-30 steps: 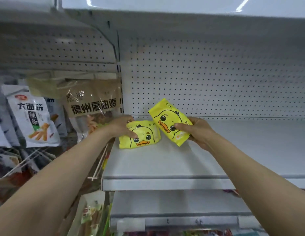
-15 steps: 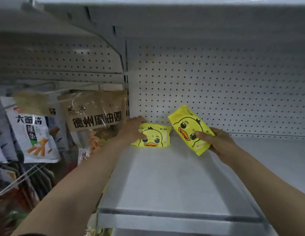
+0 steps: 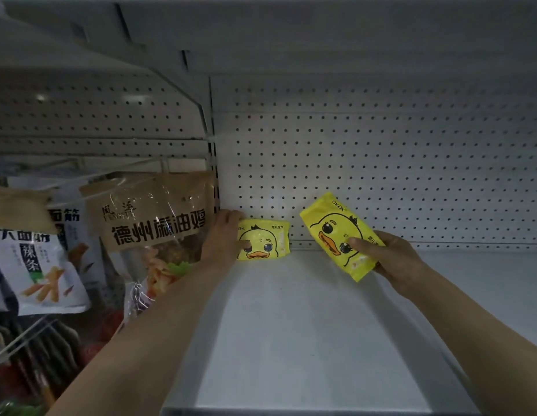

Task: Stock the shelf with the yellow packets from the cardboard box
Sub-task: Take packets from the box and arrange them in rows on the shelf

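Note:
Two yellow packets with a cartoon duck are in view. The first yellow packet (image 3: pixel 267 240) stands at the back left corner of the white shelf (image 3: pixel 291 325), against the pegboard. My left hand (image 3: pixel 223 238) grips its left end, thumb across the front. The second yellow packet (image 3: pixel 339 235) is tilted and held just above the shelf, a little to the right of the first. My right hand (image 3: pixel 390 256) grips it from the right, thumb on its face. The cardboard box is out of sight.
A perforated back panel (image 3: pixel 381 163) closes the shelf behind. Left of the upright hang snack bags: a brown bag (image 3: pixel 150 211) with large dark characters and a white bag (image 3: pixel 36 265). Another shelf board (image 3: pixel 291 31) runs overhead.
Both hands have carried the packets from the shelf's front edge deeper toward the back panel. The left packet now stands at the back corner; the right one still hangs tilted.

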Tool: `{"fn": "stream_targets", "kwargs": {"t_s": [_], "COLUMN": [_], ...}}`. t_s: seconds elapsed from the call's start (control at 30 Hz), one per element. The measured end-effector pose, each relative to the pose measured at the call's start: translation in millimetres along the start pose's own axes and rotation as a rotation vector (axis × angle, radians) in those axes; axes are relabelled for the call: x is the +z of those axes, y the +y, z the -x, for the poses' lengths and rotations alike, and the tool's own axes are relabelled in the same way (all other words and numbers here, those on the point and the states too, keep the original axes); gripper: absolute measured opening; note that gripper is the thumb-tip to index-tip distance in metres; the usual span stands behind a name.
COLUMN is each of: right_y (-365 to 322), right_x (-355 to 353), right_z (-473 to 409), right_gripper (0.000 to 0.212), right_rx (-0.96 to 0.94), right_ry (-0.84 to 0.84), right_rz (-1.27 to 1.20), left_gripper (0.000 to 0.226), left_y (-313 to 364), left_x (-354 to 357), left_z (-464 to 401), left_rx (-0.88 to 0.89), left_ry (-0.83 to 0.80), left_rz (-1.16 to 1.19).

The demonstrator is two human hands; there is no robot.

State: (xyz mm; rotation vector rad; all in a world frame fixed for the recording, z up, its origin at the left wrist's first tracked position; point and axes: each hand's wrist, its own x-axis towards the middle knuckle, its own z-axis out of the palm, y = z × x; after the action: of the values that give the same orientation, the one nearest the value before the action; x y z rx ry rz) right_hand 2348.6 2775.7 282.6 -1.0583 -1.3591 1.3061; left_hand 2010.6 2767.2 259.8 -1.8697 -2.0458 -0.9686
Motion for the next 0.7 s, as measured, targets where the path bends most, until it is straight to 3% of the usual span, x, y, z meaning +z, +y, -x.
{"fn": "stream_targets", "kwargs": {"t_s": [0.4, 0.57, 0.7], "right_y": [-7, -13, -23], "right_x": [-7, 0, 26], "right_z": [8, 1, -14], "right_gripper": [0.032, 0.033, 0.031], "right_rx": [0.006, 0.003, -0.069], "right_ry": [0.016, 0.025, -0.042], "right_rz": [0.026, 0.096, 0.310], "left_gripper": [0.064, 0.053, 0.046], "left_y": [4, 2, 3], "left_x": [7, -5, -20], "left_z": [1, 12, 28], "left_rx": [-0.018, 0.027, 0.009], "left_ry": [0.033, 0.124, 0.180], "left_rz": [-0.063, 0.205, 0.459]}}
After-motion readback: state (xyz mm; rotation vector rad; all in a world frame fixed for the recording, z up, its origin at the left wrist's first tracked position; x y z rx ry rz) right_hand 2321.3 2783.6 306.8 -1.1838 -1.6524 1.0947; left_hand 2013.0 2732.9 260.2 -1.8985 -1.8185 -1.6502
